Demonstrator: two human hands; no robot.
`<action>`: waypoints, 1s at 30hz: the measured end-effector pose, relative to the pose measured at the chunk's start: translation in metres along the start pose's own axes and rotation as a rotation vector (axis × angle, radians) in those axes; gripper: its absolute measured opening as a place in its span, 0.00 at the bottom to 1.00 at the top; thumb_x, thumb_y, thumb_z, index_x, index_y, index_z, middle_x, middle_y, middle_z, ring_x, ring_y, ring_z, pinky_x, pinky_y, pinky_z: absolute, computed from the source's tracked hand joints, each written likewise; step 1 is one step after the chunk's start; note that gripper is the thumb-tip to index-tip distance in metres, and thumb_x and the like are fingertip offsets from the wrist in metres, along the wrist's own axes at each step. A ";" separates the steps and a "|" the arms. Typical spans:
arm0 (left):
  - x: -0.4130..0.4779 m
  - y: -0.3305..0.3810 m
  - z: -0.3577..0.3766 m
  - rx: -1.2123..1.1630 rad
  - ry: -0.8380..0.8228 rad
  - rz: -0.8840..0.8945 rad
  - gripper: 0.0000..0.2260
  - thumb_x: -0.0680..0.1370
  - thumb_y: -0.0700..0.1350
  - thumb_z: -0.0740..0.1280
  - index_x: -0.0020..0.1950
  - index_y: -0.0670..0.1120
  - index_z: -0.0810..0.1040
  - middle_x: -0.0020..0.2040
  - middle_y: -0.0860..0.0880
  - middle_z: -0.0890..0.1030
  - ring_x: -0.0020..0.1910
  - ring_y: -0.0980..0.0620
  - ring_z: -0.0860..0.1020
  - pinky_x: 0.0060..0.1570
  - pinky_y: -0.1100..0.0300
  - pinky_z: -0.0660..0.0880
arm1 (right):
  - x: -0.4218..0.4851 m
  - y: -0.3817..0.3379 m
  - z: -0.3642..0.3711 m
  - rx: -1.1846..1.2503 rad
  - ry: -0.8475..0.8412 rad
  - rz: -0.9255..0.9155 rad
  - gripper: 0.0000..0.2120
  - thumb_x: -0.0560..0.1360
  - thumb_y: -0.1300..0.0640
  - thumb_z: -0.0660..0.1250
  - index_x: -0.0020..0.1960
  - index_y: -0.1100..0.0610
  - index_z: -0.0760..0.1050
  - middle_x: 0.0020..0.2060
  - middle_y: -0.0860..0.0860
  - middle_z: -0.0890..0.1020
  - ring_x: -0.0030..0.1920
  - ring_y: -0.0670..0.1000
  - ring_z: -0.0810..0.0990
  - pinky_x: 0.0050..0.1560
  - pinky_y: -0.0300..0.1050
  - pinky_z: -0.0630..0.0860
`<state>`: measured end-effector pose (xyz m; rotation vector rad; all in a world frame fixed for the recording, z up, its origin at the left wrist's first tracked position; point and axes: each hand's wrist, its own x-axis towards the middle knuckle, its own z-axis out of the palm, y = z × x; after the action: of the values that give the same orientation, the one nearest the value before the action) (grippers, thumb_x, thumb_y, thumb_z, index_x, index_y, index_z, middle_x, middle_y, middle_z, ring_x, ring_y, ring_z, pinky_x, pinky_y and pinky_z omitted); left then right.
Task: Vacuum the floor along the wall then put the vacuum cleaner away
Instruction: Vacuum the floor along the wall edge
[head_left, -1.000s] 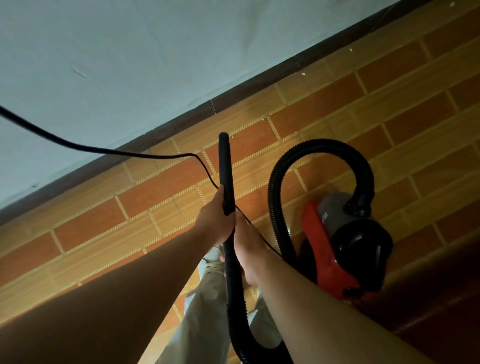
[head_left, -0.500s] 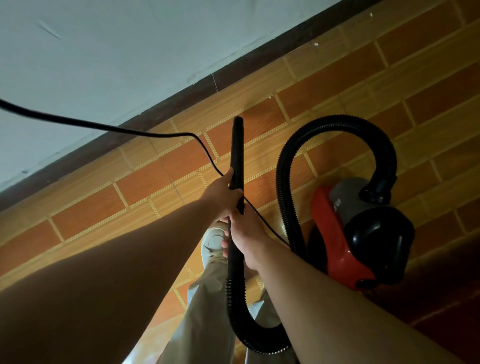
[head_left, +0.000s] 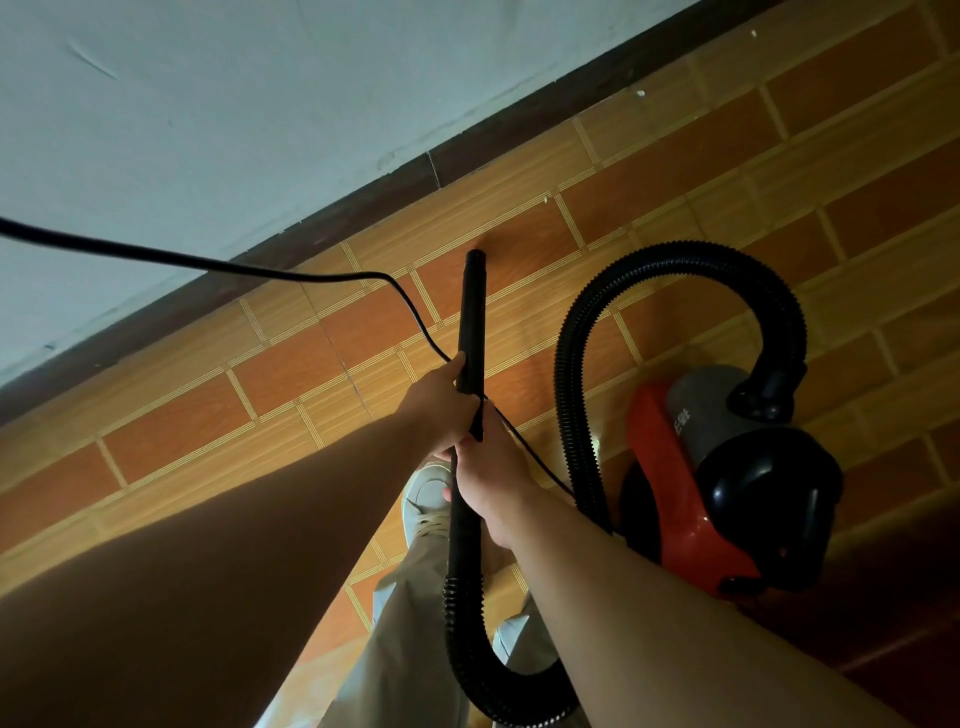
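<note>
Left hand (head_left: 441, 405): clenched round the wand (head_left: 471, 322). It is the forward one of the two grips, with the thumb lying up the tube's left side.
Right hand (head_left: 488, 478): also grasping the wand, fingers curled round it, just behind the left hand and touching it.
Wand: a straight black tube that runs forward out of both grips toward the wall (head_left: 260, 104). Its tip is well ahead of the left hand, over an orange tile and just short of the skirting (head_left: 363, 218). Whether the tip touches the floor (head_left: 779, 156) cannot be told.
Hose (head_left: 675, 254): black and ribbed. It starts where the wand ends behind the right hand, drops under the right forearm and curls round at the bottom edge. A second stretch rises to the right of the grips, arches over and plugs into the top of the vacuum (head_left: 691, 467).
Vacuum: a red, grey and black canister standing on the floor to the right of the grips, beside the right forearm.
Cord (head_left: 260, 270): thin and black. It comes in from the far left across the wall, dips to the wand at the left hand, passes behind it and goes on past the right hand toward the vacuum.
Floor: orange and tan tiles laid like brick, ahead of and beside the grips.
Shoe (head_left: 426, 499): pale, directly under the hands, with a light trouser leg (head_left: 405, 623) behind it.
</note>
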<state>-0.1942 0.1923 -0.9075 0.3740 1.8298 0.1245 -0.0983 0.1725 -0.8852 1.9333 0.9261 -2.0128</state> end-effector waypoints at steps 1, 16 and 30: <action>0.002 0.002 0.000 0.006 0.002 0.008 0.31 0.81 0.42 0.64 0.80 0.61 0.58 0.57 0.45 0.81 0.47 0.42 0.84 0.43 0.43 0.84 | 0.002 -0.003 -0.001 -0.015 -0.001 -0.003 0.23 0.84 0.55 0.55 0.76 0.37 0.61 0.54 0.55 0.83 0.49 0.60 0.83 0.56 0.62 0.82; 0.021 0.015 -0.013 -0.005 0.121 0.069 0.30 0.82 0.44 0.63 0.81 0.58 0.56 0.63 0.43 0.79 0.49 0.42 0.82 0.40 0.53 0.82 | 0.022 -0.039 -0.006 -0.228 -0.055 -0.053 0.32 0.84 0.57 0.56 0.82 0.38 0.48 0.57 0.57 0.82 0.55 0.61 0.83 0.57 0.63 0.81; 0.029 0.015 -0.037 -0.047 0.145 0.069 0.28 0.83 0.42 0.62 0.81 0.55 0.58 0.54 0.44 0.80 0.43 0.45 0.82 0.31 0.54 0.81 | 0.041 -0.056 0.010 -0.242 -0.073 -0.093 0.28 0.84 0.55 0.57 0.80 0.38 0.53 0.59 0.61 0.81 0.50 0.60 0.80 0.59 0.64 0.80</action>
<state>-0.2333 0.2198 -0.9190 0.4035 1.9538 0.2473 -0.1425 0.2220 -0.9078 1.7070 1.1992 -1.9030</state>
